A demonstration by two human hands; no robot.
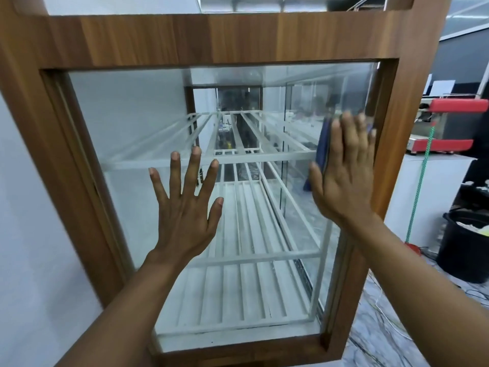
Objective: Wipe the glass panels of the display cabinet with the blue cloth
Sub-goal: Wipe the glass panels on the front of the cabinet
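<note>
The display cabinet [169, 41] has a brown wooden frame around a large glass panel [127, 123], and white slatted shelves show inside. My left hand [185, 205] lies flat on the glass near the middle, fingers spread, holding nothing. My right hand [346, 170] presses the blue cloth [323, 147] flat against the glass near the right frame post. Most of the cloth is hidden under that palm; only its left edge and a bit by the fingertips show.
A white wall stands to the left of the cabinet. To the right are a red and steel machine [449, 125] on a white counter, a green pole [420, 181] and a black bin [465, 247]. Cables lie on the marbled floor at lower right.
</note>
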